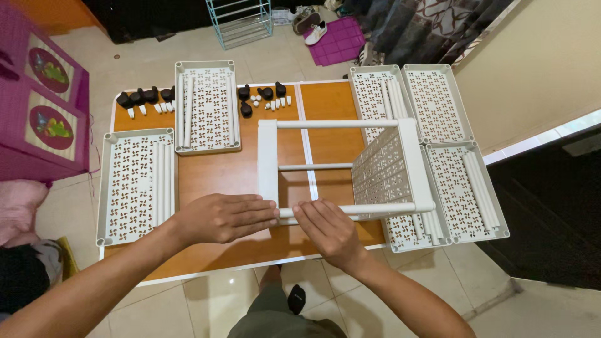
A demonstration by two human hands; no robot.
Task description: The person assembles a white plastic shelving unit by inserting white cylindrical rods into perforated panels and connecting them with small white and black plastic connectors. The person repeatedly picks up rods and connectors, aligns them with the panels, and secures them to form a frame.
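A low orange bench (213,178) with a white edge stands on a pale tiled floor (156,47). At its near middle, the left hand (219,217) presses flat, fingers extended, on a white panel (267,166), while the right hand (328,228) pinches a white tube (375,209) fitted into it. Perforated trays (206,106) and black caps (145,96) lie around. A purple cabinet (37,106) stands left, and a teal rack (241,22) stands beyond.

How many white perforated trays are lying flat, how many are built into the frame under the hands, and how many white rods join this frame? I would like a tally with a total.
flat trays: 6 (one partly hidden under the frame)
frame trays: 2
frame rods: 3
Total: 11
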